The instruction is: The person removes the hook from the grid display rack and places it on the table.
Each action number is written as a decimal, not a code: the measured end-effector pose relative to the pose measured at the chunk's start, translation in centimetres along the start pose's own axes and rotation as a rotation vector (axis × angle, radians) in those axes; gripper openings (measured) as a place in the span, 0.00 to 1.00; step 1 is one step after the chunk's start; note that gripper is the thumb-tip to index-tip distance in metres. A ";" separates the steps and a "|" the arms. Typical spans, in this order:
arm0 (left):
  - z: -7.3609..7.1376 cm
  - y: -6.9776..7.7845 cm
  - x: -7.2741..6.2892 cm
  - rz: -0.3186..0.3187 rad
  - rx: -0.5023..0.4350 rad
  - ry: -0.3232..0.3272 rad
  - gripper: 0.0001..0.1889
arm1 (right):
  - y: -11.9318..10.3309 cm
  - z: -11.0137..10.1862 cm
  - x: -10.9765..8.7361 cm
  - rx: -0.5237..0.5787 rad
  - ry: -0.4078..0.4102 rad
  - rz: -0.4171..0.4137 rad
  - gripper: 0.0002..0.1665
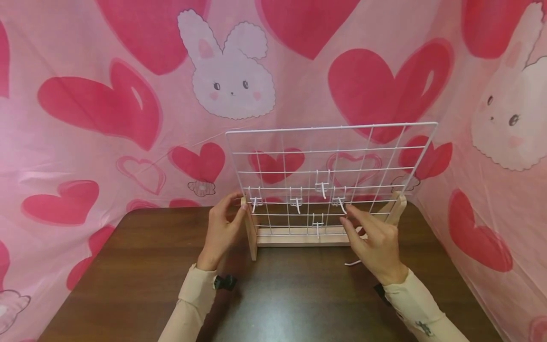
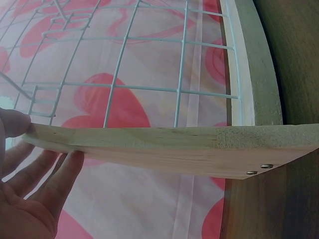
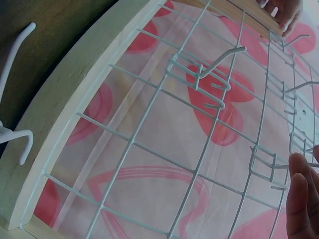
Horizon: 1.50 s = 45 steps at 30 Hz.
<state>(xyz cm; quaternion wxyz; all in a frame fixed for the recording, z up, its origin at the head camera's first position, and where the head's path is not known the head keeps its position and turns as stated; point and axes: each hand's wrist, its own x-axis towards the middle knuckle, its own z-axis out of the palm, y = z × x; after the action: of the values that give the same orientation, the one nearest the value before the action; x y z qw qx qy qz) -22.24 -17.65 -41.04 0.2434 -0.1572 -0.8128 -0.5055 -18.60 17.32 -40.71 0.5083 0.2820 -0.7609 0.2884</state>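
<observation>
A white wire grid (image 1: 282, 172) stands upright in a pale wooden stand, with several white hooks hung on its lower rows. At the top of the stand's left side post (image 1: 251, 235), my left hand (image 1: 223, 223) grips the wood between thumb and fingers; the left wrist view shows the fingers under the post (image 2: 149, 139). My right hand (image 1: 376, 240) pinches the tip of the rightmost hook (image 1: 339, 201) between thumb and fingertips. The lowest hook (image 1: 317, 227) hangs to the left of that hand. A loose hook (image 1: 352, 263) lies on the table below my right hand.
The dark brown wooden table (image 1: 278, 294) carries the stand near its back edge. The stand's base bar (image 1: 299, 241) and right post (image 1: 397, 209) frame the grid. A pink cloth (image 1: 299, 90) with hearts and rabbits hangs behind and along the sides.
</observation>
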 end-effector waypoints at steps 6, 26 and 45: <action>0.1 -0.1 -0.1 0.001 0.002 0.004 0.16 | 0.1 0.4 0.3 0.007 0.011 -0.007 0.23; 0.1 0.0 0.0 0.004 0.008 0.000 0.17 | 0.7 1.1 0.6 0.039 -0.009 0.032 0.14; 0.1 -0.1 0.0 0.027 -0.006 0.006 0.16 | 0.8 1.2 0.5 0.045 -0.011 0.055 0.21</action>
<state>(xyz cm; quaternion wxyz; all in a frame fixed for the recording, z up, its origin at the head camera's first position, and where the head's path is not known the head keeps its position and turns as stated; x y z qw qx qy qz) -22.34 -17.59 -41.15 0.2523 -0.1672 -0.8082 -0.5052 -20.05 16.97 -40.75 0.4896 0.2741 -0.7643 0.3177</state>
